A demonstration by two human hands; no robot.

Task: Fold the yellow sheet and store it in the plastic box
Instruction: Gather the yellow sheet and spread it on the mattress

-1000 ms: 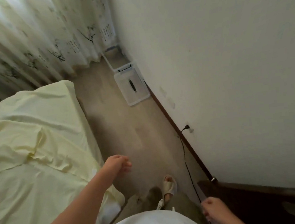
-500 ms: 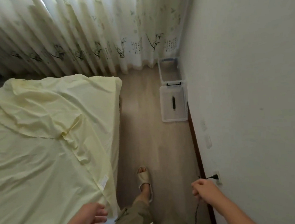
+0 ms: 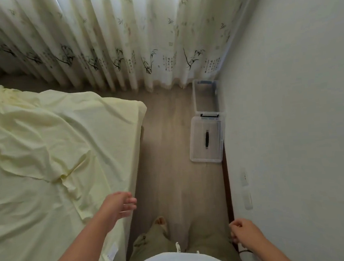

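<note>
The pale yellow sheet [image 3: 51, 152] lies spread and rumpled over the bed on the left, with a loose flap bunched across its middle. My left hand [image 3: 118, 206] hangs over the sheet's near right edge, fingers relaxed and holding nothing. My right hand [image 3: 242, 233] is low on the right beside the wall, fingers loosely curled and empty. The clear plastic box [image 3: 205, 95] stands open on the floor in the far right corner. Its lid [image 3: 207, 141] with a black handle lies flat in front of it.
A wood floor strip [image 3: 170, 171] runs between the bed and the white wall [image 3: 289, 121]. Patterned curtains [image 3: 119, 41] hang across the far end. My foot in a sandal [image 3: 160, 221] is on the floor below.
The view has moved forward along the bed toward the box. My left hand has risen from the bottom edge to above the sheet's edge. My right hand stays low by the wall.
</note>
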